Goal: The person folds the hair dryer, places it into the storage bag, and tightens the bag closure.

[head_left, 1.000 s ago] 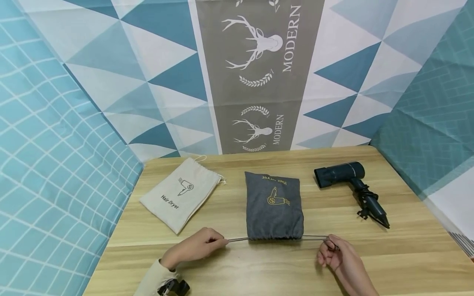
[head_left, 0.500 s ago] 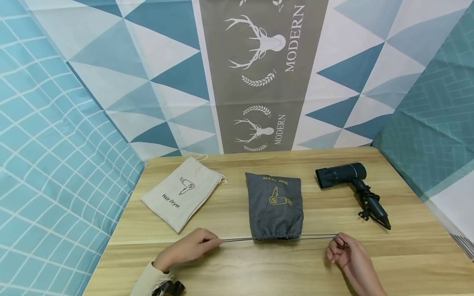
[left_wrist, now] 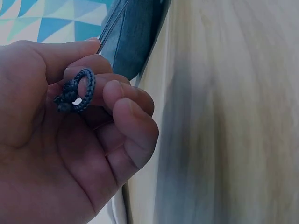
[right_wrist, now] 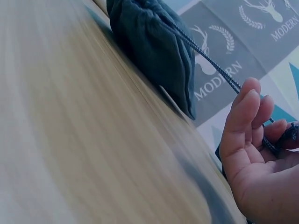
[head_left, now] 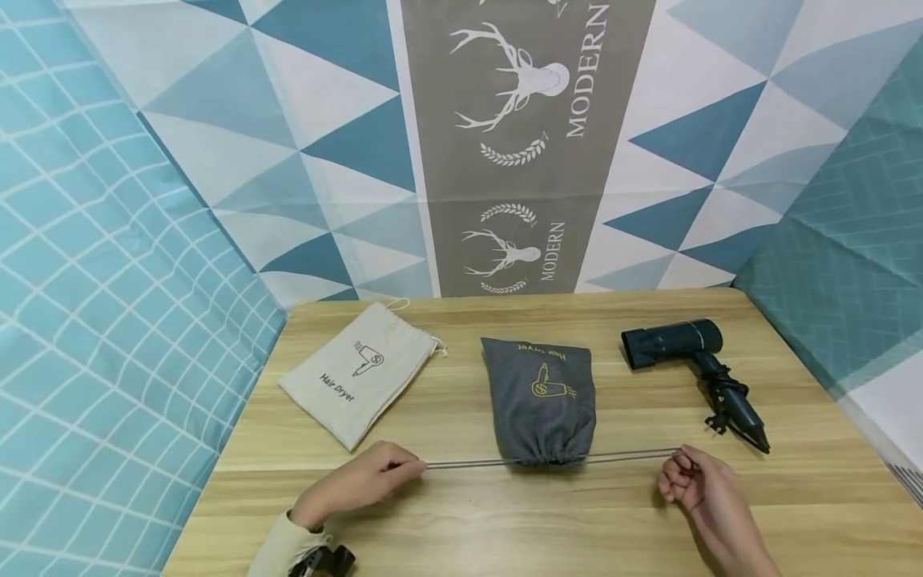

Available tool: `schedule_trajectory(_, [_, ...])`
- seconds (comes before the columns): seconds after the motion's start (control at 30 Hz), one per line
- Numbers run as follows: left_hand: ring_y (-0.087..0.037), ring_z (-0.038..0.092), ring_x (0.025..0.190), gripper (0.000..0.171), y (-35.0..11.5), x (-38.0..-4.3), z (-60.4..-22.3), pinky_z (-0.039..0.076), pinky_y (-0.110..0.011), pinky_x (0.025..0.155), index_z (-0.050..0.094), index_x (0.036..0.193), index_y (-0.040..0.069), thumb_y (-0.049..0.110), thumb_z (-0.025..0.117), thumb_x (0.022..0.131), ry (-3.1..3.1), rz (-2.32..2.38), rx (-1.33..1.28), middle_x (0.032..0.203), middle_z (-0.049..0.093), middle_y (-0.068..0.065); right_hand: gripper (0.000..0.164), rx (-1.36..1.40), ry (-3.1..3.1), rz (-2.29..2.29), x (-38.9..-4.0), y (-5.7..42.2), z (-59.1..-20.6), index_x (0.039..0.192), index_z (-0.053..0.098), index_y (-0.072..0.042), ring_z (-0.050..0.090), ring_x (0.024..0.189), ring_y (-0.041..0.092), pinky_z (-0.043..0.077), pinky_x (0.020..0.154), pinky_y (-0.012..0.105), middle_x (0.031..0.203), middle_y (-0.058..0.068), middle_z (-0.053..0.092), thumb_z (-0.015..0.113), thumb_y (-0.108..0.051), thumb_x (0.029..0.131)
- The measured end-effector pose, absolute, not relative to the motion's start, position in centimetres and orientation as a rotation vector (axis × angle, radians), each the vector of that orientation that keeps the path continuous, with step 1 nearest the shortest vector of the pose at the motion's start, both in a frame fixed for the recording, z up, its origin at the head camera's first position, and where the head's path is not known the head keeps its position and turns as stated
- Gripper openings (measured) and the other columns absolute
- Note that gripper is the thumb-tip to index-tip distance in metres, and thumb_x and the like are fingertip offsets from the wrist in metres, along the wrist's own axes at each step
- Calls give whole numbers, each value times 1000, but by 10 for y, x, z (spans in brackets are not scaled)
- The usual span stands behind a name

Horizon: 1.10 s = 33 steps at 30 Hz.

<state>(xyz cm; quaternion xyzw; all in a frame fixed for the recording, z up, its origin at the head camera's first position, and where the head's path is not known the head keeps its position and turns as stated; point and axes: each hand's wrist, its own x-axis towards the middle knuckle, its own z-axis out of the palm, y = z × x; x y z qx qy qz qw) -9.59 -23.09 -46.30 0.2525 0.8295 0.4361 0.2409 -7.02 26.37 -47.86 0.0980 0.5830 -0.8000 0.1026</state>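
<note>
Pinching the drawstring cords (head_left: 469, 463), left grip (head_left: 371, 477) and right grip (head_left: 705, 481) flank the gray bag (head_left: 544, 421).

The grey bag (head_left: 544, 413) is of matt cloth with a soft, wrinkled surface. Its cord (left_wrist: 91, 88) looks like braided textile, rather rough. The cream bag (head_left: 360, 377) is also of matt cloth. The hair dryer (head_left: 671, 343) seems to be of smooth, dark plastic. The desk (head_left: 505, 529) shows a smooth wood-grain surface with a slight shine.
</note>
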Motion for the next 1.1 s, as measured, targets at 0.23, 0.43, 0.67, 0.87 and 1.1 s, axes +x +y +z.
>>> schedule_trajectory(0.23, [-2, 35, 42, 49, -242, -98, -457, 34, -19, 44, 43, 64, 10, 33, 46, 107, 2268, 1220, 681, 50, 39, 11, 35, 320, 1733, -2356, -70, 278, -481, 84, 45, -8, 51, 66, 14, 51, 63, 34, 74, 2, 44, 31, -26, 110])
schedule_trajectory(0.43, [-1, 34, 42, 48, -248, -99, -455, 33, -19, 43, 43, 64, 7, 28, 47, 107, 2288, 1241, 671, 50, 40, 10, 36, 334, 1748, -2351, -73, 279, -485, 85, 46, -6, 53, 65, 15, 51, 61, 33, 74, 3, 45, 31, -25, 111])
schedule_trajectory(0.67, [-2, 38, 44, 47, -246, -99, -454, 38, -20, 46, 55, 68, 2, 31, 50, 105, 2334, 1237, 658, 52, 45, 1, 40, 316, 1938, -2185, -73, 274, -488, 81, 50, -2, 63, 67, 20, 55, 60, 35, 74, 8, 58, 32, -23, 110])
schedule_trajectory(0.87, [-14, 57, 53, 30, -254, -101, -455, 49, -27, 49, 68, 84, 8, 23, 52, 105, 2372, 1319, 666, 66, 63, -12, 46, 368, 2180, -1969, -72, 275, -486, 107, 63, 5, 55, 55, 13, 49, 47, 31, 73, 6, 61, 43, -37, 108])
schedule_trajectory(1.1, [-21, 62, 56, 24, -249, -102, -459, 53, -33, 48, 69, 102, 6, 23, 52, 105, 2479, 1338, 578, 72, 65, -10, 45, 637, 2479, -1972, -69, 279, -484, 125, 66, -10, 38, 44, 11, 31, 38, 35, 54, 0, 47, 55, -46, 100])
